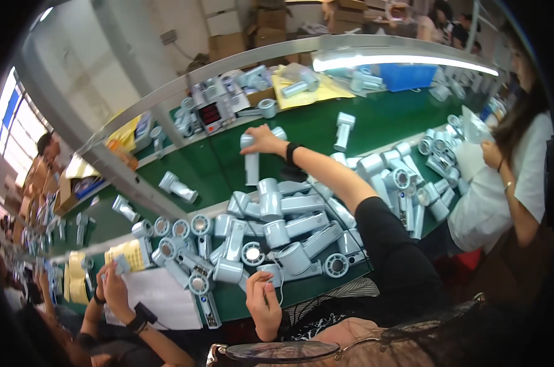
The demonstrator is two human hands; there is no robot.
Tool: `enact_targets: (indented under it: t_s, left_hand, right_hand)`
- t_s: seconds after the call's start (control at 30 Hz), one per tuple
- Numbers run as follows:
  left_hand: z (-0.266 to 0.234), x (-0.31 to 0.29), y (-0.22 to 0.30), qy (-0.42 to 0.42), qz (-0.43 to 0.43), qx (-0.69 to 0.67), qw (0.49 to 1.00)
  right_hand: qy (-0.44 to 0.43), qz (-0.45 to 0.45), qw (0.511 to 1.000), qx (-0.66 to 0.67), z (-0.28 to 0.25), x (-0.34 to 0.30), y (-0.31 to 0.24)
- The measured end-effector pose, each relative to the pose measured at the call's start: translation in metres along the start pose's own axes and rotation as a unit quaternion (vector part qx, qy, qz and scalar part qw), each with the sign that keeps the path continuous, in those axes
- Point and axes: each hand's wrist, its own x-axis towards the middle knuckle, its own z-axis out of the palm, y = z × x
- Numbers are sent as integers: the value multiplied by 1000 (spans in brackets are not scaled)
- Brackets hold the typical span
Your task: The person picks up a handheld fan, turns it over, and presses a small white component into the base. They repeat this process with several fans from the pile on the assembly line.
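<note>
My right arm reaches far across the green bench. My right hand [265,140] is closed around the head of a light blue handheld fan [251,168], whose handle points toward me. Another light blue rounded part [279,133] shows just beyond the hand; I cannot tell if it belongs to the same fan. My left hand [263,304] is near the bench's front edge, fingers bent and pinched together at a thin white cord [282,287] that loops beside them. Between my hands lies a heap of light blue handheld fans [301,226], some showing round grilles.
A power supply [211,116] with a red display stands at the back, near a yellow sheet [295,85] and a blue bin [408,76]. Single fans [344,130] lie on the green belt [307,125]. Co-workers' hands [115,290] work at left and right. A metal frame crosses above.
</note>
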Motion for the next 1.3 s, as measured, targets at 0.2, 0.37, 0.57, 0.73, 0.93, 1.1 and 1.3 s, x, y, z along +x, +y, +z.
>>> enact_targets:
  t_s: [0.2, 0.37, 0.57, 0.73, 0.93, 1.1, 1.3]
  left_hand:
    - [-3, 1, -11, 11, -12, 7, 1000]
    - [3, 4, -4, -5, 9, 2, 1000]
    - [6, -6, 8, 8, 0, -15, 1000]
    - [9, -13, 19, -19, 32, -5, 999]
    - [21, -17, 34, -50, 70, -64, 994]
    - [48, -2, 61, -113, 28, -194, 974]
    - [74, 1, 62, -218, -93, -368, 899]
  right_hand:
    - [141, 102, 958, -227, -21, -39, 2]
    - [-100, 294, 946, -90, -60, -72, 47]
    - [-72, 233, 967, -71, -69, -74, 63]
    - [-102, 178, 898, 390, -113, -115, 92]
    - [-44, 285, 634, 718, -176, -152, -44]
    - [2, 166, 619, 768, -197, -230, -145]
    - [49, 252, 549, 796, -188, -282, -216]
